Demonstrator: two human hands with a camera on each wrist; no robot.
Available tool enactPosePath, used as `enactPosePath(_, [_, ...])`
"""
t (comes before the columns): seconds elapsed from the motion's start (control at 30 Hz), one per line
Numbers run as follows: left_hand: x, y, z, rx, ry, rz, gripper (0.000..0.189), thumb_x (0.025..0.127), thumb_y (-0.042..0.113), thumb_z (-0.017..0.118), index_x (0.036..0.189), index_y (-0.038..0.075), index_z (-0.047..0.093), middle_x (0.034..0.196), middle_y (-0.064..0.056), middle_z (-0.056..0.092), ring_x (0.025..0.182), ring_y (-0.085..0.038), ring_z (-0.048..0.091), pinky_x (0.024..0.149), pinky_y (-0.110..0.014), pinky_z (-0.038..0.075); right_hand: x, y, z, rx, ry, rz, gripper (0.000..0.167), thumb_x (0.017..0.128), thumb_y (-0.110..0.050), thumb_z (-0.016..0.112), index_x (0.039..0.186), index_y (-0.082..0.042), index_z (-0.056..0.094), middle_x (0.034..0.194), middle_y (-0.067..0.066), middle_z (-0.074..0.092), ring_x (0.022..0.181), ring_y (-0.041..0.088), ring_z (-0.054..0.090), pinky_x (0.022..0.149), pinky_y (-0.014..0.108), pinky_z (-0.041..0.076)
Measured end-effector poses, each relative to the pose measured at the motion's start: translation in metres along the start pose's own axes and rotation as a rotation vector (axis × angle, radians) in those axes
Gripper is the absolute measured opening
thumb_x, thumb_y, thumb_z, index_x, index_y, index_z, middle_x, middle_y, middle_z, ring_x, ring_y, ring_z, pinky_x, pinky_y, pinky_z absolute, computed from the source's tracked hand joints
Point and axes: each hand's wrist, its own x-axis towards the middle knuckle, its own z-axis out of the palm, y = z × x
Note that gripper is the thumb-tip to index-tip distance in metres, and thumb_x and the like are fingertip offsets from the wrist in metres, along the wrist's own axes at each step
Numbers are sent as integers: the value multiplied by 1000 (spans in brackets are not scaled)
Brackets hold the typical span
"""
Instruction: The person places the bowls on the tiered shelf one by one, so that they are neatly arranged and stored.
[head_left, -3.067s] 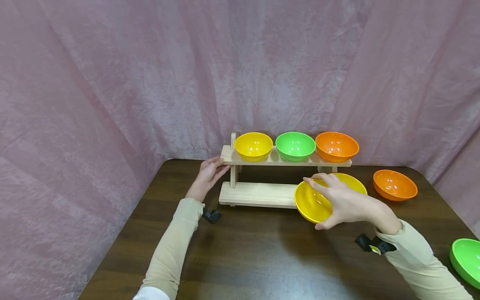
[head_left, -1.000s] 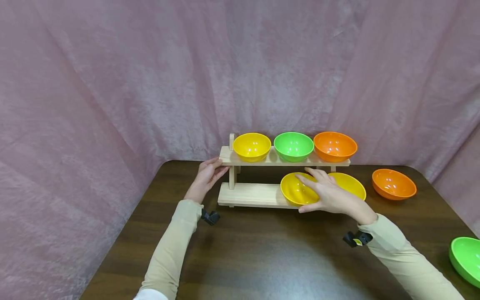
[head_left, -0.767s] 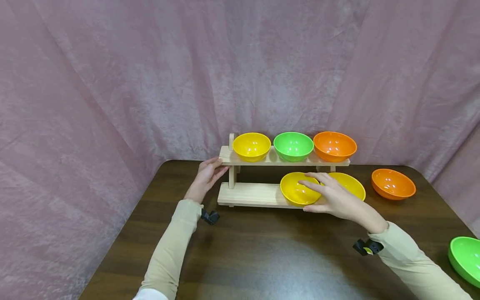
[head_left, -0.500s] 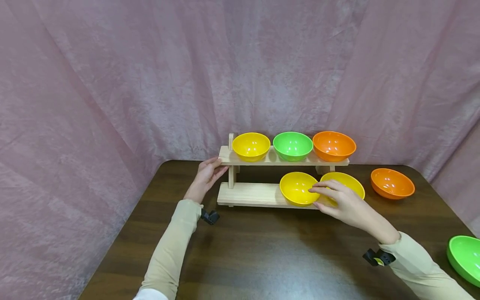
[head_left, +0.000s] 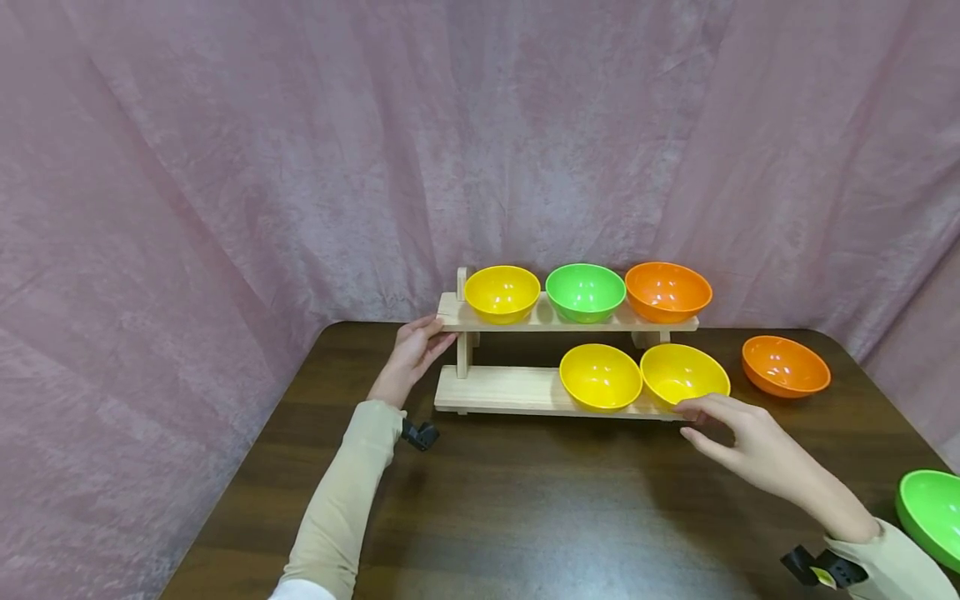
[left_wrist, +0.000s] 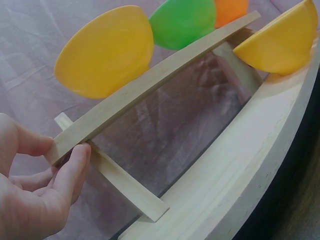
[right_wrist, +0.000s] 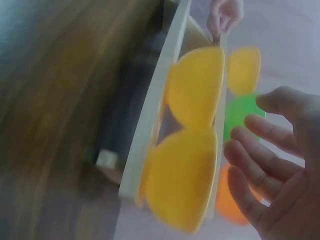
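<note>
A two-tier wooden shelf rack (head_left: 502,392) stands at the back of the table. My left hand (head_left: 408,357) pinches the left end of its upper board between thumb and fingers, plain in the left wrist view. On the upper board sit a yellow bowl (head_left: 502,294), a green bowl (head_left: 586,293) and an orange bowl (head_left: 668,292). Two yellow bowls share the lower board: one near the middle (head_left: 600,377), the other at the right end (head_left: 685,372). My right hand (head_left: 757,442) holds nothing, its loosely bent fingers in front of the right-end bowl.
An orange bowl (head_left: 786,367) rests on the dark wooden table (head_left: 570,517) right of the rack. Another green bowl (head_left: 933,512) lies at the right edge of the head view, partly cut off. A pink curtain (head_left: 375,150) hangs behind the table.
My right hand set the tilted yellow bowl onto the middle of the lower board, let go, and drew back to the right and toward me. My left hand stayed on the rack.
</note>
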Motion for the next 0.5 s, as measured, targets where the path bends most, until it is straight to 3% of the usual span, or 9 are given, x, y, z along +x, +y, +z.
enactPosePath(0.27, [0, 0, -2, -9, -2, -1, 47, 100, 7, 48, 145, -4, 37, 93, -6, 62, 73, -10, 66, 74, -16, 60, -36, 16, -19, -17, 66, 73, 52, 65, 4, 83, 110, -18, 69, 101, -15, 65, 93, -15, 53, 80, -4, 40])
enactPosePath(0.5, [0, 1, -2, -22, -16, 9, 47, 100, 7, 48, 145, -6, 36, 98, -8, 59, 73, -11, 66, 75, -17, 60, -68, 39, -39, -86, 220, 206, 62, 65, 0, 84, 123, -13, 65, 119, -22, 53, 114, -24, 34, 92, -7, 24])
